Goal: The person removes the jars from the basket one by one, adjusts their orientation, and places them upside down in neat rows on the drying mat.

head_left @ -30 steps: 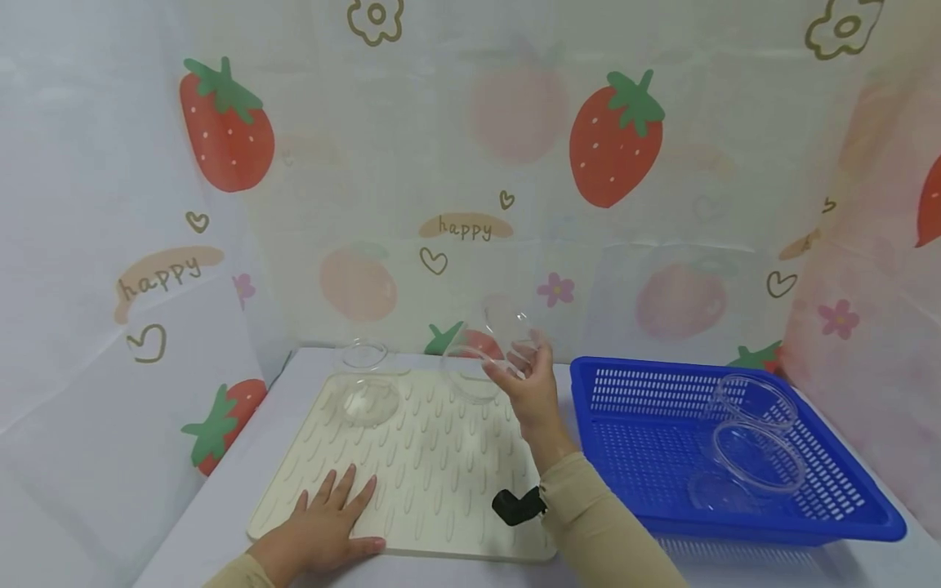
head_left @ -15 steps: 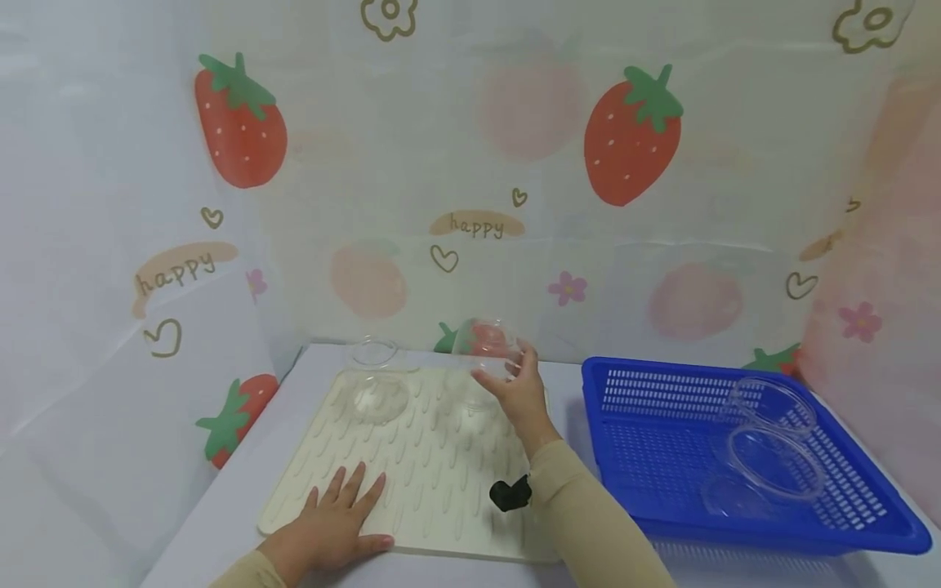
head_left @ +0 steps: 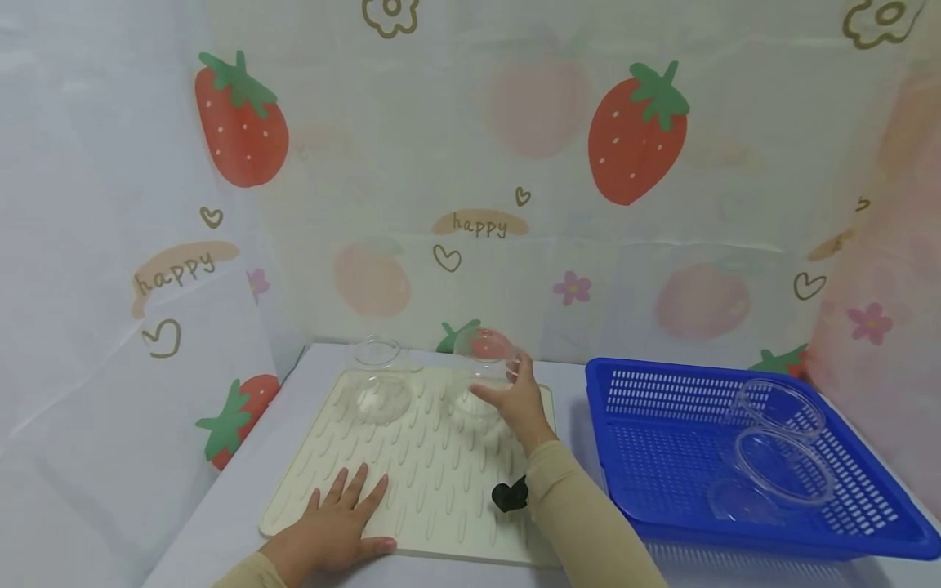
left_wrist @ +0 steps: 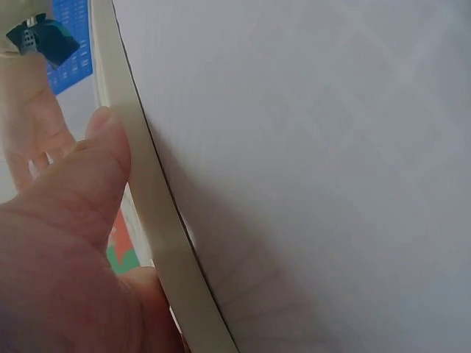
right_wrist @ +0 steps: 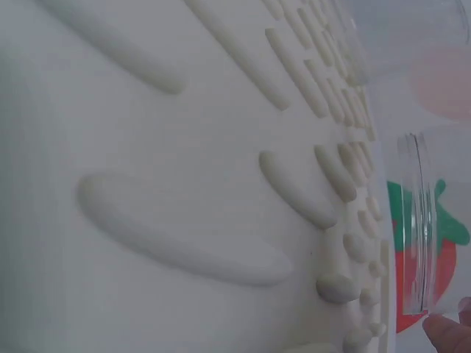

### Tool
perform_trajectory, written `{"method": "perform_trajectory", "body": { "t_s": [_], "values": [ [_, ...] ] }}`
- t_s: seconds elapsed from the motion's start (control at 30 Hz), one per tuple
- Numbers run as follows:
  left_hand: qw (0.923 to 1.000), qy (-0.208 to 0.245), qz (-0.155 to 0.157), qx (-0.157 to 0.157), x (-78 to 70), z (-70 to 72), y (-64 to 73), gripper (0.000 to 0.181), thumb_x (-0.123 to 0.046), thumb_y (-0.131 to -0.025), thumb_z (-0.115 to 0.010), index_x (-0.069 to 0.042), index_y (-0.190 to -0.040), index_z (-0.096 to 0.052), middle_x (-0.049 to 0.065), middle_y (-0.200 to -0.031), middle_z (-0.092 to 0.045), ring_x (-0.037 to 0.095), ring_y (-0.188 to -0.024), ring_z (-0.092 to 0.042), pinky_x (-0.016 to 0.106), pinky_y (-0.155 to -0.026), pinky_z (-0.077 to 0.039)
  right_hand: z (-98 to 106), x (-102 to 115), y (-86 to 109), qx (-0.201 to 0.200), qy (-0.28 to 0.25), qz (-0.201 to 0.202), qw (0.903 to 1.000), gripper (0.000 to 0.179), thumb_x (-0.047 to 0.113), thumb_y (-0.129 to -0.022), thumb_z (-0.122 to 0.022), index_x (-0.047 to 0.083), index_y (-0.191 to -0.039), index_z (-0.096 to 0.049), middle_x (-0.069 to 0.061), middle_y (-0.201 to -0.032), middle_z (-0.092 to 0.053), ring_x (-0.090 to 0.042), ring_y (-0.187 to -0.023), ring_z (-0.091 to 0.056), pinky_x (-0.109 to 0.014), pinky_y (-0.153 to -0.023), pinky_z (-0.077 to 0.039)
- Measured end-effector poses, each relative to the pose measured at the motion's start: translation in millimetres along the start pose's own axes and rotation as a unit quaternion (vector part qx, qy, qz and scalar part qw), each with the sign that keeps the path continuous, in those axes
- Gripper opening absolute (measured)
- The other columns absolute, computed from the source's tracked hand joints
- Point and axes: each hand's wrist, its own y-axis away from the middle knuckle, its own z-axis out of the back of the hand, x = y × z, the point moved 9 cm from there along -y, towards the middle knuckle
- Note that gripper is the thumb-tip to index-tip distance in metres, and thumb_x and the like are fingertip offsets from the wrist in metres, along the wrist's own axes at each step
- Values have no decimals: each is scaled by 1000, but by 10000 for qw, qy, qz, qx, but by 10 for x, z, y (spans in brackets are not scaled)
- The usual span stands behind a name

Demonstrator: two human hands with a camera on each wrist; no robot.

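Note:
My right hand [head_left: 518,404] holds a clear, round-rimmed container [head_left: 481,353] between thumb and fingers, over the far right part of a cream ridged mat [head_left: 434,457]. In the right wrist view the container's doubled rim [right_wrist: 418,228] is beside a fingertip [right_wrist: 445,334]. A similar clear container [head_left: 378,359] stands at the mat's far left. Fingers spread, my left hand [head_left: 331,518] rests on the mat's near left edge. The left wrist view shows its thumb [left_wrist: 107,147] along the mat's side.
A blue slotted basket [head_left: 665,535] stands right of the mat, with more clear containers [head_left: 782,465] inside, toward its right side. A black strap-like piece [head_left: 510,496] sticks out by my right sleeve. A strawberry-patterned sheet [head_left: 478,122] hangs behind the table.
My right hand has turned the clear container from tilted to more level and lowered it to the mat's far right. My left hand stays on the mat; the head view has shifted slightly.

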Motion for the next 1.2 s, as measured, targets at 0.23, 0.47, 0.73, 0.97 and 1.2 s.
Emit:
{"method": "perform_trajectory", "body": {
  "t_s": [0.23, 0.47, 0.73, 0.97, 1.2],
  "values": [
    [10000, -32, -20, -72, 49, -55, -51, 97, -76, -72, -43, -15, -145, -25, 21, -151, -9, 46, -135, -3, 71, -95, -5, -34, -147, -12, 213, 159, -205, 9994, 103, 33, -63, -84, 20, -143, -20, -8, -143, -33, -27, -132, -31, -47, -102, -32],
    [10000, -14, -97, -17, 42, -91, -67, 97, -77, -73, -40, -16, -146, -21, 20, -151, -5, 46, -135, 1, 72, -95, -2, -9, -204, 31, 341, 211, -272, 9988, 103, 38, -62, -83, 17, -142, -21, -6, -144, -32, -26, -133, -30, -46, -103, -31],
    [10000, 18, -43, 31, 19, -46, -35, 97, -76, -73, -41, -16, -146, -21, 20, -151, -4, 45, -135, 2, 71, -96, 0, -7, -213, 40, 351, 336, -541, 9974, 104, 35, -66, -82, 13, -145, -16, -12, -146, -29, -30, -132, -31, -46, -103, -30],
    [10000, 63, 11, -15, -52, 44, 24, 91, -68, -77, -48, -13, -145, -24, 22, -150, -8, 46, -135, -2, 69, -98, -5, 48, -104, 58, 171, 165, -524, 9983, 109, 31, -70, -80, 14, -147, -5, -16, -147, -27, -34, -132, -29, -48, -103, -29],
    [10000, -50, 14, -35, -20, 6, 2, 92, -69, -76, -48, -14, -145, -24, 22, -150, -8, 46, -135, -3, 67, -99, -8, 105, 166, 129, 10, -318, -376, 9988, 106, 27, -71, -80, 16, -147, -8, -14, -148, -24, -33, -134, -26, -47, -103, -30]
  ]
}}
